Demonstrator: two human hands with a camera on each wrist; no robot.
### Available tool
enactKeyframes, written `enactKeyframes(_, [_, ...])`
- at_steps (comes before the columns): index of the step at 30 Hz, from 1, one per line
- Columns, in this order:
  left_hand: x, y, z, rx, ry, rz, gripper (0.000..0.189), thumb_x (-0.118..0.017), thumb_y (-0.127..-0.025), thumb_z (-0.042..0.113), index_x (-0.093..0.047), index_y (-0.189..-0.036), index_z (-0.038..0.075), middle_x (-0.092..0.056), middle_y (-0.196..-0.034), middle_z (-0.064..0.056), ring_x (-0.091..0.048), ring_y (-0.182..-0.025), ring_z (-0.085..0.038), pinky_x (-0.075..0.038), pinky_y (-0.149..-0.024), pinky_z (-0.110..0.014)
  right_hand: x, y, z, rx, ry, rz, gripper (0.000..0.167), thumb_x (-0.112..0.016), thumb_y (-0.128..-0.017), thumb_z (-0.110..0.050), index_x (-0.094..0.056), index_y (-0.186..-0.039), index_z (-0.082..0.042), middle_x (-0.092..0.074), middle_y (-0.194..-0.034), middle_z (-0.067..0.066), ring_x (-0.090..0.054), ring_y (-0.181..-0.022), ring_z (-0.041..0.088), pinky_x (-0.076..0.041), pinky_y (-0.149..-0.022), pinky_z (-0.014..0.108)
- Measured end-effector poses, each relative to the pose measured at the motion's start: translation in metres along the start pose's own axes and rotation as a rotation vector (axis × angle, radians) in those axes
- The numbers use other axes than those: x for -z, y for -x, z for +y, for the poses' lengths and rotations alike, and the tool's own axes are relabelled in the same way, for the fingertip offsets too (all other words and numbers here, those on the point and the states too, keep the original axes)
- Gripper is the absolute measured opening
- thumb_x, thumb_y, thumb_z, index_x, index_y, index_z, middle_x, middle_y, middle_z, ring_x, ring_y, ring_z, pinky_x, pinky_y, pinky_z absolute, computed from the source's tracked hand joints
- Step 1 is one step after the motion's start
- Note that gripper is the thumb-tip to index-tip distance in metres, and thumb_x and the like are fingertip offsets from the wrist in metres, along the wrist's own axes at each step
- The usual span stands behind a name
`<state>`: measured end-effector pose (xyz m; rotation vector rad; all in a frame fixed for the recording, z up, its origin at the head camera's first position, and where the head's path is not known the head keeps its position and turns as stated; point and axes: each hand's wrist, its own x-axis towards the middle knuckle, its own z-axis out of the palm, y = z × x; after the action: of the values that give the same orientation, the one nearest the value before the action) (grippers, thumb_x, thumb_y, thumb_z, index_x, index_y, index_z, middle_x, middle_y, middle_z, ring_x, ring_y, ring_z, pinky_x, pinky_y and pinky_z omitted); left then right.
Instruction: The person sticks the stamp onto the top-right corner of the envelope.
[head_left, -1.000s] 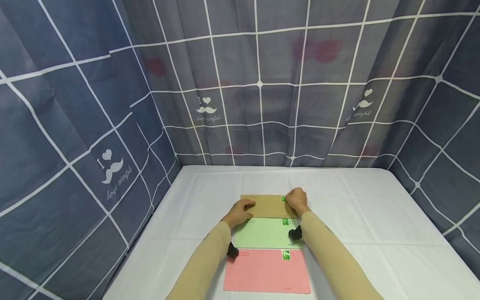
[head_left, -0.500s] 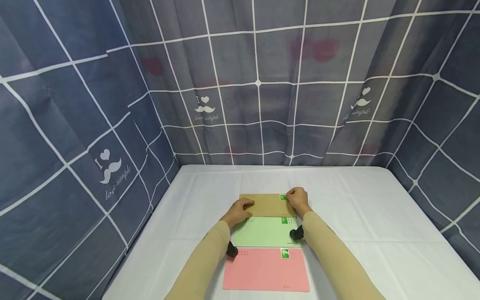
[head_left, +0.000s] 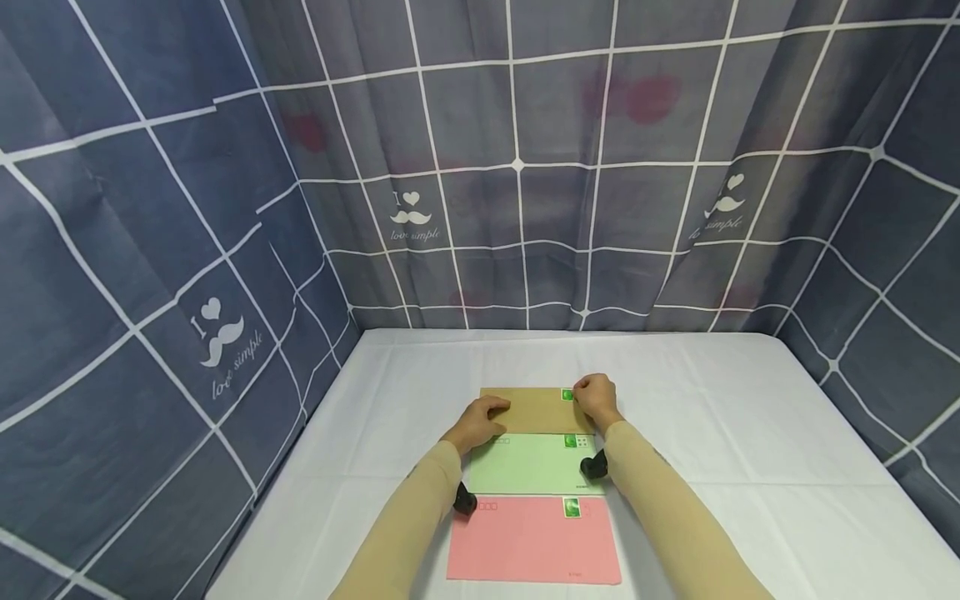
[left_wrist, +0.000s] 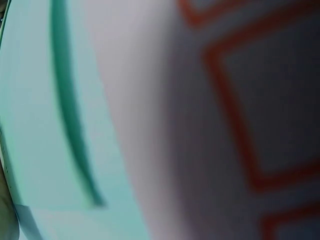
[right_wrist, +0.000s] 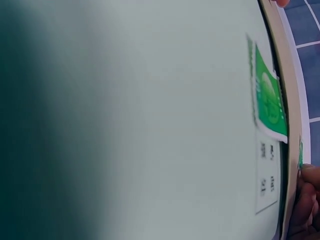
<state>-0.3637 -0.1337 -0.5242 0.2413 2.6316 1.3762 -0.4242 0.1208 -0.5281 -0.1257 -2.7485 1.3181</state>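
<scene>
A brown envelope (head_left: 536, 412) lies farthest back in a column of three on the table. My left hand (head_left: 476, 425) rests on its left end, thumb and fingers spread. At its upper right corner is a small green stamp (head_left: 567, 395). My right hand (head_left: 597, 400) has its fingers curled, the fingertips pinching at the stamp's right edge; in the right wrist view those fingers (right_wrist: 306, 200) meet the stamp (right_wrist: 301, 152). In front lie a green envelope (head_left: 525, 467) and a pink envelope (head_left: 532, 542), each bearing a green stamp at upper right.
A white cloth covers the table (head_left: 750, 433). Dark checked curtains (head_left: 480, 208) enclose the back and sides. Black wrist cameras (head_left: 465, 502) hang under both forearms, close over the green and pink envelopes. Red postcode boxes (left_wrist: 235, 115) fill the left wrist view's right side.
Both hands keep their places on the brown envelope, the right fingertips staying at the stamp. The head view has shifted very slightly; the envelopes have not moved.
</scene>
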Motion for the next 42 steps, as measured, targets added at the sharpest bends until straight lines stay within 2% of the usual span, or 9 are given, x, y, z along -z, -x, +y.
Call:
enactKeyframes(8, [0.0,-0.002,-0.002,-0.01,0.01,-0.004,0.047,-0.069,-0.089,-0.002,-0.06,-0.135,0.004,-0.055,-0.143,-0.013,-0.048,-0.138,-0.034,-0.038,-0.117,-0.047,0.001,0.0,-0.001,-0.019,-0.02,-0.025,0.013,-0.065,-0.09,-0.005,-0.074,-0.088,0.004,-0.073,-0.094,0.02,-0.065,-0.09,0.031,-0.055,-0.076,0.037])
enactKeyframes(16, [0.0,0.0,-0.001,-0.016,0.005,-0.005,0.047,-0.069,-0.089,-0.003,-0.06,-0.135,0.003,-0.054,-0.143,-0.014,-0.047,-0.138,-0.035,-0.038,-0.117,-0.048,0.002,0.003,0.001,-0.004,-0.033,-0.031,0.015,-0.063,-0.092,-0.006,-0.075,-0.09,0.004,-0.073,-0.096,0.02,-0.065,-0.091,0.032,-0.055,-0.076,0.037])
enactKeyframes(23, [0.0,0.001,0.002,-0.016,0.014,-0.011,0.047,-0.068,-0.09,-0.003,-0.059,-0.136,0.002,-0.054,-0.143,-0.014,-0.048,-0.137,-0.034,-0.04,-0.116,-0.047,0.004,0.003,0.003,0.011,-0.042,-0.043,0.015,-0.064,-0.092,-0.008,-0.076,-0.091,0.002,-0.074,-0.096,0.018,-0.064,-0.085,0.027,-0.049,-0.065,0.025])
enactKeyframes(28, [0.001,0.001,0.001,-0.012,0.005,-0.003,0.047,-0.068,-0.089,-0.003,-0.06,-0.135,0.003,-0.054,-0.143,-0.014,-0.047,-0.138,-0.035,-0.039,-0.116,-0.048,0.006,0.003,0.005,0.036,-0.033,-0.073,0.016,-0.065,-0.093,-0.009,-0.076,-0.094,0.001,-0.074,-0.099,0.018,-0.065,-0.089,0.027,-0.052,-0.072,0.03])
enactKeyframes(35, [0.0,0.0,0.002,-0.001,-0.001,-0.012,0.046,-0.068,-0.09,-0.002,-0.06,-0.135,0.004,-0.054,-0.143,-0.013,-0.047,-0.138,-0.033,-0.039,-0.116,-0.046,0.007,0.007,0.006,0.158,0.033,-0.088,0.019,-0.063,-0.094,-0.008,-0.074,-0.102,0.005,-0.074,-0.104,0.022,-0.067,-0.1,0.037,-0.056,-0.088,0.047])
enactKeyframes(42, [-0.001,0.0,0.001,0.005,-0.01,-0.016,0.047,-0.068,-0.09,-0.002,-0.06,-0.136,0.004,-0.054,-0.144,-0.013,-0.046,-0.139,-0.033,-0.038,-0.117,-0.047,0.014,0.012,0.007,0.331,0.171,-0.145,0.027,-0.059,-0.096,-0.008,-0.068,-0.114,0.01,-0.07,-0.111,0.025,-0.066,-0.108,0.04,-0.054,-0.095,0.051])
